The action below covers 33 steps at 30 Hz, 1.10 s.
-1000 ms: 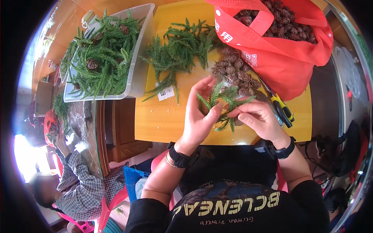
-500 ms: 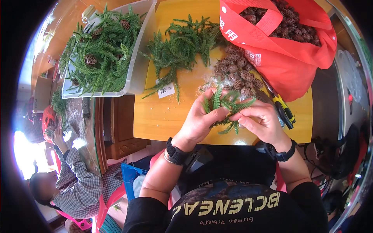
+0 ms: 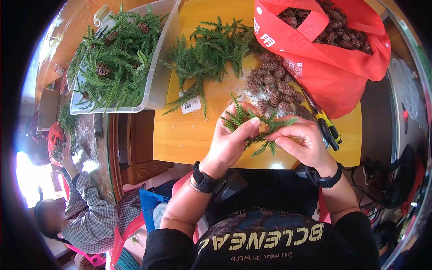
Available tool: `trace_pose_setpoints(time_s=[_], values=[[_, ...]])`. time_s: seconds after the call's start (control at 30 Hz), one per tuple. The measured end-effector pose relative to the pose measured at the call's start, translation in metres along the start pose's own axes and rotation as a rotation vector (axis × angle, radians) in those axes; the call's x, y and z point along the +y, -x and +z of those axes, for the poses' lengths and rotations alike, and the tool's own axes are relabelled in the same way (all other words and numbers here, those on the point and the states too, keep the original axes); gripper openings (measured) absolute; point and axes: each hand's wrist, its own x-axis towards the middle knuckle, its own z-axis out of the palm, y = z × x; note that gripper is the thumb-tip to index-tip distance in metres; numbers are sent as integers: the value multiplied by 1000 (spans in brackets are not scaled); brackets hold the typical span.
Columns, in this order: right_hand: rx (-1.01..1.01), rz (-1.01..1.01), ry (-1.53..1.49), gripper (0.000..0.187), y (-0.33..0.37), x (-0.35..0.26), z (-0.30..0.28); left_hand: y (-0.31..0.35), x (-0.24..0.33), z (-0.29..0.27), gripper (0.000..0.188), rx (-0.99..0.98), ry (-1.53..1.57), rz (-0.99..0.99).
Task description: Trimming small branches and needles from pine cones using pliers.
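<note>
Above the near part of the yellow table [image 3: 189, 148], a green artificial pine sprig [image 3: 258, 128] is held between both hands. My left hand [image 3: 234, 139] grips it from the left, its thumb pressed over the middle of the sprig. My right hand [image 3: 301, 139] pinches the sprig's right side between thumb and fingers. Just beyond my hands lies a heap of brown pine cones [image 3: 272, 83]. To the left of that heap, a loose pile of pine sprigs [image 3: 209, 49] rests on the table, partly over a small white paper tag [image 3: 191, 105].
Pine sprigs with cones fill a clear plastic bin [image 3: 154, 81] at the far left. A red bag [image 3: 346, 85] of pine cones stands at the far right. Yellow-and-black pliers [image 3: 328, 128] lie beside my right hand. Another person [image 3: 96, 207] sits working at the left.
The sprig has turned slightly in my hands, and its left branches now spread over my left fingers. My left thumb has shifted a little upward. Both hands keep their hold.
</note>
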Motion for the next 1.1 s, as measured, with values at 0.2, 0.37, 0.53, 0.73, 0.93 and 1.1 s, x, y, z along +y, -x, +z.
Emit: trace_pose_setpoints(time_s=[0.2, 0.37, 0.53, 0.73, 0.93, 1.1], values=[[67, -128, 11, 11, -2, 3, 1, 0, 2, -4, 16, -9, -107, 22], [86, -140, 2, 12, -2, 2, -1, -3, 1, 0, 32, -63, -301, 150], [61, -129, 68, 14, -2, 1, 5, -4, -7, -3, 54, -62, -657, 406], [72, -83, 24, 15, -1, 0, 5, 1, -2, 2, 26, 53, -720, 428], [86, -84, 36, 15, -2, 0, 1, 1, 0, 2, 17, 65, -703, 436], [150, -141, 3, 17, -1, 4, 0, -1, -4, -6, 17, 106, -552, 420]])
